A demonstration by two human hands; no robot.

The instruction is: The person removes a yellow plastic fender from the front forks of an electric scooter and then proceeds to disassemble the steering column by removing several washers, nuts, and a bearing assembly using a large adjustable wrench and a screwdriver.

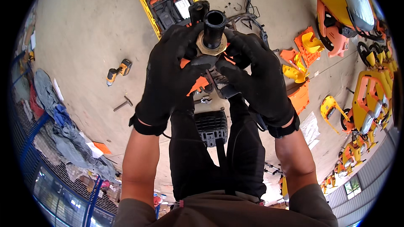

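Note:
A black tube (213,27) rises toward me in the middle of the view, its hollow round end facing up. Around it, lower down, sits a brass-coloured ring nut (211,51). My left hand (166,73), in a black glove, is closed on the nut's left side, with the thumb along its near edge. From the right, my gloved right hand (254,77) grips the same nut, its fingers curled beside the tube. Both hands hide much of what lies beneath. Orange parts (199,85) show between and below them.
Ahead lies a yellow-edged scooter body (184,6) with exposed wiring. A cordless drill (119,72) and a T-shaped tool (122,104) lie on the floor at left. Between my legs is a black case (211,128). Orange and yellow panels (309,46) are scattered at right.

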